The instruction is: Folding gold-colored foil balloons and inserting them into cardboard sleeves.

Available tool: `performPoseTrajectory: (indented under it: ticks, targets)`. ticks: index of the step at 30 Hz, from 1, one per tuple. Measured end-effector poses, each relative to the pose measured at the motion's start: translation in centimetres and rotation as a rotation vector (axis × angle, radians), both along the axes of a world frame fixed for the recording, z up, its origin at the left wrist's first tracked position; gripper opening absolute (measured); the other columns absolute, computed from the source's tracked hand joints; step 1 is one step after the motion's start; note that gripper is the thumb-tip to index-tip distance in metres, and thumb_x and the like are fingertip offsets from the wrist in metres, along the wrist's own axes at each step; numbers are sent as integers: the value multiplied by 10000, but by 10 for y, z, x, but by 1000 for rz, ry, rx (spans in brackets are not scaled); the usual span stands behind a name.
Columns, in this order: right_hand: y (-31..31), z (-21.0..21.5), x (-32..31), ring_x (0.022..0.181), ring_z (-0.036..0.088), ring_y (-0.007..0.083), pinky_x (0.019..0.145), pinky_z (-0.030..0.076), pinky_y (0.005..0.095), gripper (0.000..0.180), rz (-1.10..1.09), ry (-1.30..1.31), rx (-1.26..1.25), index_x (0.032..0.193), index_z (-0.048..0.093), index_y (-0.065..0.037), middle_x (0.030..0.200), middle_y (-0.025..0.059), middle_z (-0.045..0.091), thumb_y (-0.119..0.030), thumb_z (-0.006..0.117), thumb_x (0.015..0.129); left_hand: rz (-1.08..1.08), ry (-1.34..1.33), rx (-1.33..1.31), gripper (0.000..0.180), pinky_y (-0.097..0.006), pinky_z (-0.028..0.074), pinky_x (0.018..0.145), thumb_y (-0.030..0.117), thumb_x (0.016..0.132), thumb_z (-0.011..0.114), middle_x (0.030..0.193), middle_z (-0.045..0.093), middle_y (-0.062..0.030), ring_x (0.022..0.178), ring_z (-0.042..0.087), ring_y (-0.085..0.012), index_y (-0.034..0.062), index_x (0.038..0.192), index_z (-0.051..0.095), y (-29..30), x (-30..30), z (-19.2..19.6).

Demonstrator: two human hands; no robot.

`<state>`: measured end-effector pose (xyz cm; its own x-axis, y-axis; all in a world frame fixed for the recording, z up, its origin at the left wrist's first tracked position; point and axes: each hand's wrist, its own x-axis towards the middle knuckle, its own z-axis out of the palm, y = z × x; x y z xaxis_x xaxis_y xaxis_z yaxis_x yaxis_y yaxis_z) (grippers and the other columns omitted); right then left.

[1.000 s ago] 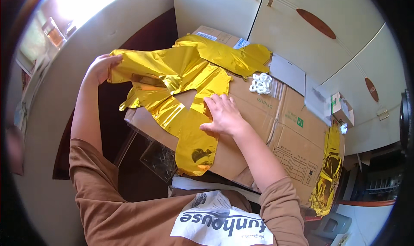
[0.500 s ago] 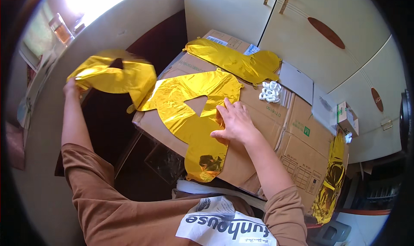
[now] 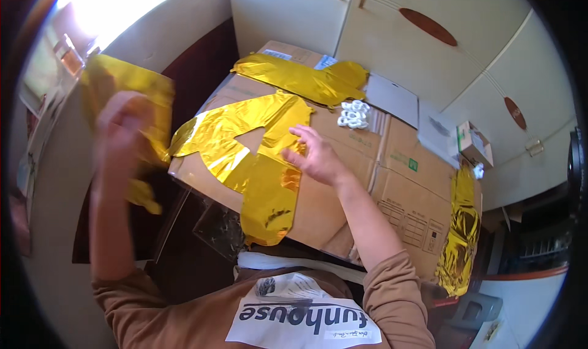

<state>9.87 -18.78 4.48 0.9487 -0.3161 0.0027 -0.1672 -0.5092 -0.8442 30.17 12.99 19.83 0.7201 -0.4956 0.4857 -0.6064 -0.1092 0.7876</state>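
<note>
Pale cabinets stand behind brown cardboard, where a flat gold foil shape with an angular opening lies near the person. Loosely spread, the right hand is at its right side. Past the cardboard's left edge, the motion-blurred left hand overlaps raised gold foil; whether it grips cannot be told. White loops sit beside another foil piece.
</note>
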Motion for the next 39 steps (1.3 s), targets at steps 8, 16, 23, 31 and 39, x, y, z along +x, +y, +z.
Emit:
performPoseTrajectory:
  ticks: [8,16,23,31,39]
  targets:
    - [-44,34,-145,1064,615,127,974,486,318,673,109,5,950,1332,599,32,1274,99,650,-496,715,932,-871,352,396,179,-306,556,751,85,920,684,923,707,-135,857,693,-171,17,1085,690,-175,-250,-97]
    - [-69,15,-246,823,643,78,755,527,255,231,-242,335,410,1126,701,29,959,23,726,-100,708,935,-1300,126,183,488,-441,536,947,286,942,713,1224,663,-207,1068,672,-370,15,1333,608,-211,-315,-140]
    - [-139,-20,-321,760,664,213,732,535,362,275,-719,225,-115,936,704,43,874,124,702,-220,759,879,-720,-660,314,579,-539,387,1118,415,863,736,1386,577,-166,1289,530,-370,65,1309,619,-220,-235,-161]
    - [-126,-1,-352,1262,507,376,1086,384,493,582,-381,140,-1022,1422,520,-63,1411,203,518,-155,705,878,-830,-597,527,674,-559,274,1198,401,842,747,1505,485,-155,1409,415,-389,86,1405,553,-254,-183,-174]
    - [-129,-17,-363,1287,509,344,1122,382,477,397,-235,118,-1034,1254,642,-14,1339,157,596,-99,653,866,-900,-601,449,532,-510,361,1116,378,839,745,1316,569,-149,1297,487,-365,94,1274,631,-276,-174,-152]
